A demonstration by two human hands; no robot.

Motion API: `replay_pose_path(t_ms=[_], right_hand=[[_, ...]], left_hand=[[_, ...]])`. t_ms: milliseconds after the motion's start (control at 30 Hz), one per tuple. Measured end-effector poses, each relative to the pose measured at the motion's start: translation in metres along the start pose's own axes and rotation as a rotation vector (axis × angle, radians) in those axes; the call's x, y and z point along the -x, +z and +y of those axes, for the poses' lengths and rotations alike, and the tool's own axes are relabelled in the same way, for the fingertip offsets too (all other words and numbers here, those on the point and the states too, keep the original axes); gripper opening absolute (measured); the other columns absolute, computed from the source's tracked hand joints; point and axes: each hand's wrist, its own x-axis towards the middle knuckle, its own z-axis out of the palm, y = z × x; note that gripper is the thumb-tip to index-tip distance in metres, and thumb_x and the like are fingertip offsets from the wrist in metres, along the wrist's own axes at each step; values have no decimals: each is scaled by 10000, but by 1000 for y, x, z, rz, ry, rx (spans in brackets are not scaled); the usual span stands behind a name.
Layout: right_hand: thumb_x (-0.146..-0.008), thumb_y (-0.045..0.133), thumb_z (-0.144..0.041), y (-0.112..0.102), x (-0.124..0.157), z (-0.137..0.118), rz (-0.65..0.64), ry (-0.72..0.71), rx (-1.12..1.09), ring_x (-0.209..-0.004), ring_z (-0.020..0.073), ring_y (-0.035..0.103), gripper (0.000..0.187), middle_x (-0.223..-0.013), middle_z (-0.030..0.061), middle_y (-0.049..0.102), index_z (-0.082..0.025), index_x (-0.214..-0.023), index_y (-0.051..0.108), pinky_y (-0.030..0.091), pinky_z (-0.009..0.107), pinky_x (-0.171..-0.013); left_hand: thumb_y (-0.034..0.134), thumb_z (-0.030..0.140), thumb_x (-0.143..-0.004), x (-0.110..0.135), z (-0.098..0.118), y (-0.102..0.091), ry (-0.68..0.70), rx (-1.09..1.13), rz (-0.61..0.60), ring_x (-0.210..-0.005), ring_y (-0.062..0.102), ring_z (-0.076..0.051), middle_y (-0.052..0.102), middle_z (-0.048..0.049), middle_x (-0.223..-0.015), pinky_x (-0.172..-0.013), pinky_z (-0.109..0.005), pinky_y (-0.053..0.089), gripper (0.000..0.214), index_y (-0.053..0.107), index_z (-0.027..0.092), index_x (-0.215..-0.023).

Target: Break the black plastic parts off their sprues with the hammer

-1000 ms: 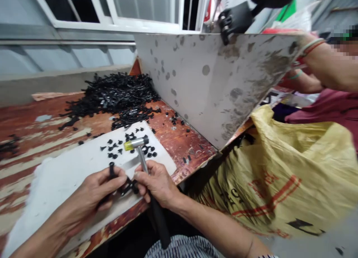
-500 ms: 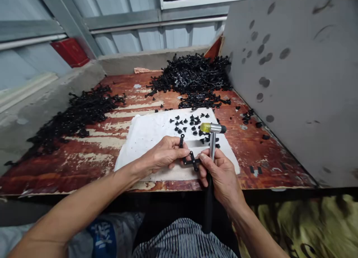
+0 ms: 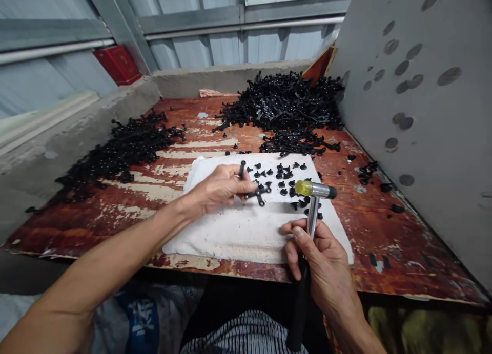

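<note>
My left hand [image 3: 221, 187] pinches a black jointed linkage [image 3: 260, 196], its crossed flat bars sticking out past the fingertips above the white cloth. One bar end with a small hole stands up above the fingers. My right hand [image 3: 317, 254] is wrapped round the handle of a small mallet [image 3: 313, 210]. The mallet stands head up, with a yellow face on the left, a black face on the right and a silver neck. Several small black round-based pegs [image 3: 283, 184] lie on the white cloth [image 3: 230, 231] between and beyond my hands.
A large heap of black linkage parts [image 3: 284, 100] fills the back of the worn red-brown tabletop [image 3: 172, 177]. Another black heap [image 3: 119, 149] lies along the left. A grey spotted panel [image 3: 434, 154] stands at the right. Loose black bits [image 3: 368, 172] lie near it.
My left hand has drawn the linkage away from my right hand, up and over the cloth. My right hand, still round the mallet, no longer touches the linkage. The view has shifted slightly.
</note>
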Motion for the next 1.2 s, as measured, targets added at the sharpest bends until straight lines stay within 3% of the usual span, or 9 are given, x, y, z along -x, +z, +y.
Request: replay_pose_path(t_ms=[100,267,667,1200], right_hand=[[-765,698,-442,0,1,0,14,-3,9,-321,40,397,289,-611,-26,625,-195,-827,561,306,171,-314],[-744,720,-427,0,2,1,45,2,7,-342,39,429,284,-713,-8,652,-197,-825,575,327,165,-296],[-757,716,-408,0,3,-2,40,41,25,-337,42,431,265,-673,-14,642,-200,-843,575,338,172,-309],[-772,709,-391,-1,2,-2,31,24,27,-338,34,433,227,-648,-23,625,-203,-828,595,327,167,-332]], left_hand=[[743,76,-670,-17,3,-14,-30,50,104,-399,491,-46,557,8,-540,-306,-147,144,214,539,128,-633],[739,37,-677,-31,-2,-23,-104,91,140,-370,494,-43,570,-19,-552,-300,-163,154,205,562,102,-595],[719,29,-689,-40,-4,-27,-180,98,107,-374,559,-74,610,-33,-564,-278,-155,164,169,583,100,-619],[704,59,-691,-45,-5,-28,-205,38,77,-331,429,-42,543,-8,-466,-277,-163,181,173,579,123,-589]])
